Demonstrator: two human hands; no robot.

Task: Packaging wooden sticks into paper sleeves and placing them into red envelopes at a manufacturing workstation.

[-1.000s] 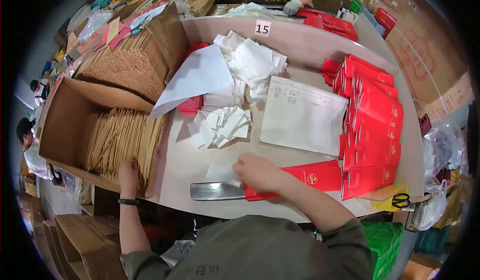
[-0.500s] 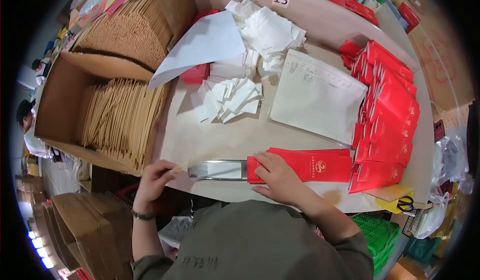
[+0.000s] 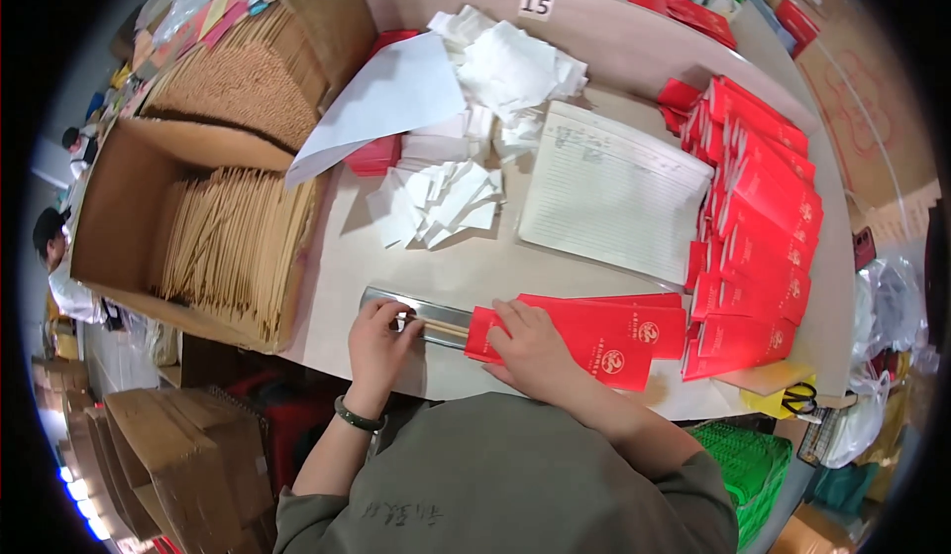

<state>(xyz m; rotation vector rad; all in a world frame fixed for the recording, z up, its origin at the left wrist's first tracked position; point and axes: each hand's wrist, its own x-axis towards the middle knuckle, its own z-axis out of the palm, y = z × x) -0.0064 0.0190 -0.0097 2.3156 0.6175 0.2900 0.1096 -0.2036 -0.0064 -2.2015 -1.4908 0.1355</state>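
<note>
Wooden sticks, pinched in the left hand, should stay level while the right hand, half-spread, steadies the red sleeve.

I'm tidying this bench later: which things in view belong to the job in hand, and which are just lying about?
In use:
wooden sticks, held by the left hand
metal trough, beneath them
red sleeves, under the right hand
probably the cardboard box of sticks and the white slips

Apparently lying about:
ruled notebook
scissors
green crate
</note>
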